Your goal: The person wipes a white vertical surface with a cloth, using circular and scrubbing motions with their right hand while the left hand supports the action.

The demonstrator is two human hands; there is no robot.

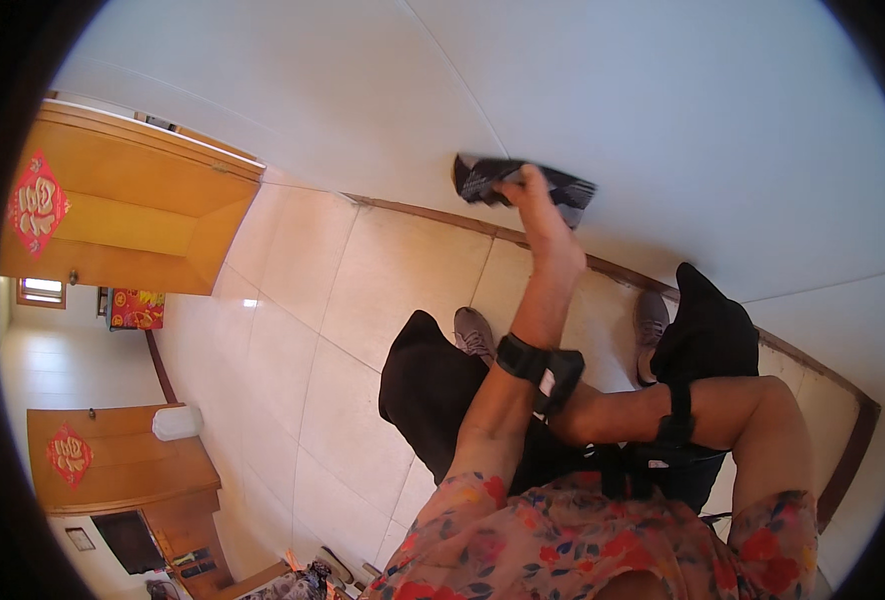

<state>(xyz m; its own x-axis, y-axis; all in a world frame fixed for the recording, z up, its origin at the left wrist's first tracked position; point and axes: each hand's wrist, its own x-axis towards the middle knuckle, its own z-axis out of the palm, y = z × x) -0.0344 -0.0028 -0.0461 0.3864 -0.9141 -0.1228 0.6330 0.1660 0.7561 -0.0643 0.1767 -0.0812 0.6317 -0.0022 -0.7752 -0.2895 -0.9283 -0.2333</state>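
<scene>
My left hand (526,187) grips a black and grey patterned cloth (480,180) and holds it flat to the white wall (637,150), over a thin vertical seam. The cloth spreads out to both sides of the fingers. A black strap with a small box (559,375) sits on my left forearm. My right forearm (615,416) bends across my lap, with another black strap (679,412) around it. Its hand is hidden behind my left arm.
A brown skirting board (427,217) runs along the wall's foot above pale floor tiles (405,262). Near it are my black-covered knees (427,390) and grey shoes (472,330). Wooden doors (127,195) with red diamond papers stand left, near a white plastic container (176,423).
</scene>
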